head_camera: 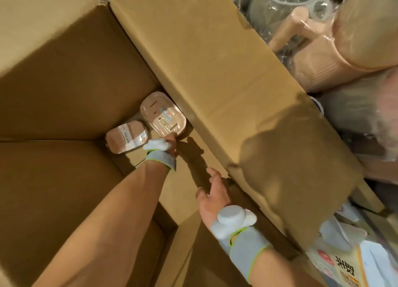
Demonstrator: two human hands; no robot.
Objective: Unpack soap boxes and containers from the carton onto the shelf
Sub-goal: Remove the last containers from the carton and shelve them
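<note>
Left hand [171, 144], deep in the carton [64, 82], touches the near edge of the pale soap box [163, 116] on its floor, grip unclear; best pinch both sides and lift straight up while the loose-fingered right hand [212, 197] steadies the wall.

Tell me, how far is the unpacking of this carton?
Nearly done: the carton shows only a lighter soap box and a darker soap box. In hand: the left hand touches the lighter one, its grip hidden; the right hand rests on the carton's rim. Left: both to lift out.
</note>
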